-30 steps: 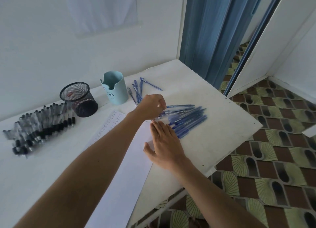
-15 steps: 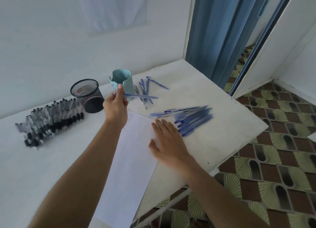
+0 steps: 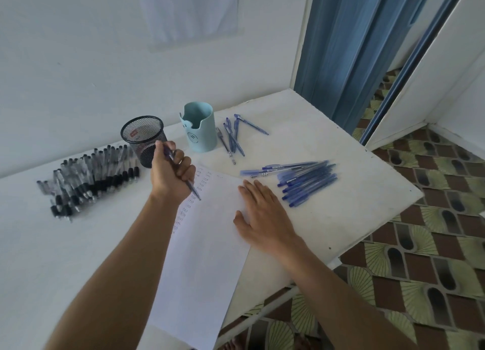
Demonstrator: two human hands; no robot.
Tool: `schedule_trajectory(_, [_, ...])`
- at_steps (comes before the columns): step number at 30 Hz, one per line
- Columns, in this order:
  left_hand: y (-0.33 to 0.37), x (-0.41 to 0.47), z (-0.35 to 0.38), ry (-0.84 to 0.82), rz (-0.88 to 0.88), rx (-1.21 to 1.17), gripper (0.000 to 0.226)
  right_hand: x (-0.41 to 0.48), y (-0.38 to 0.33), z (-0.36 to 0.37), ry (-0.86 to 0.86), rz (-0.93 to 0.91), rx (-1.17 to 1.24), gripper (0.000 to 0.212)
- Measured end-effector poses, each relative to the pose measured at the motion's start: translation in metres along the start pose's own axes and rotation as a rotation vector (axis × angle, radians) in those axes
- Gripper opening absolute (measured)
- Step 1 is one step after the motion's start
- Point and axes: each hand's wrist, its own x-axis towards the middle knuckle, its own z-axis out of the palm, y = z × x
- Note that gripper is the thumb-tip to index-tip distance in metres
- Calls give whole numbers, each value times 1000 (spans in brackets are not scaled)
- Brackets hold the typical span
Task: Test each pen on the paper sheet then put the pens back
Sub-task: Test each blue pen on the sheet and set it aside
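Observation:
My left hand (image 3: 172, 174) grips a blue pen (image 3: 193, 190) in a writing hold, its tip on the white paper sheet (image 3: 210, 265) beside rows of small blue test marks (image 3: 193, 192). My right hand (image 3: 262, 216) lies flat on the sheet's right edge with straight fingers. A pile of several blue pens (image 3: 304, 181) lies just right of that hand. A few more blue pens (image 3: 233, 135) lie beside the light blue holder (image 3: 199, 129).
A black mesh cup (image 3: 144, 139) stands left of the blue holder. Several black-tipped clear pens (image 3: 89, 176) are spread on the white table (image 3: 341, 218) at the left. The table's right and front edges drop to a patterned floor (image 3: 420, 244).
My left hand picked a blue pen from the right pile, carried it left past the holder, then turned it down so its tip meets the paper. My right hand stayed flat on the sheet.

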Motion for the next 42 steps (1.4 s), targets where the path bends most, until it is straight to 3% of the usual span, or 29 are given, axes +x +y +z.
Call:
schedule_trajectory(5, [10, 0, 0, 42, 6, -28, 18, -1, 1, 3, 33, -27, -6, 70])
schedule_trajectory(10, [16, 10, -4, 26, 43, -76, 28, 0, 4, 4, 49, -35, 14, 69])
schedule_trajectory(12, [16, 12, -4, 47, 95, 32, 11, 0, 6, 4, 40, -42, 23, 71])
schedule_trajectory(15, [13, 13, -4, 92, 118, 73, 36, 0, 7, 5, 45, -58, 28, 72])
schedule_trajectory(19, [8, 13, -10, 11, 66, 15, 44, 0, 8, 4, 39, -70, 37, 75])
schedule_trajectory(22, [0, 12, -9, -42, 79, 253, 69, 2, 7, 0, -30, -70, 20, 85])
schedule_trajectory(23, [-4, 11, -6, -37, 111, 356, 68, 2, 6, -1, -49, -69, 7, 88])
schedule_trajectory(27, [-16, 13, -3, -164, 194, 627, 21, 3, 4, -2, -80, -62, -25, 89])
schedule_trajectory(30, [-21, 17, -4, -192, 261, 836, 27, 3, 4, -1, -88, -61, -44, 88])
schedule_trajectory(36, [-23, 14, 3, -187, 313, 969, 14, 4, 6, 1, -74, -60, -54, 85])
schedule_trajectory(39, [-25, 15, -3, -123, 375, 1072, 28, 4, 6, 2, -67, -57, -47, 84])
schedule_trajectory(42, [-23, 15, -4, -104, 406, 1091, 20, 4, 6, 2, -58, -59, -48, 83])
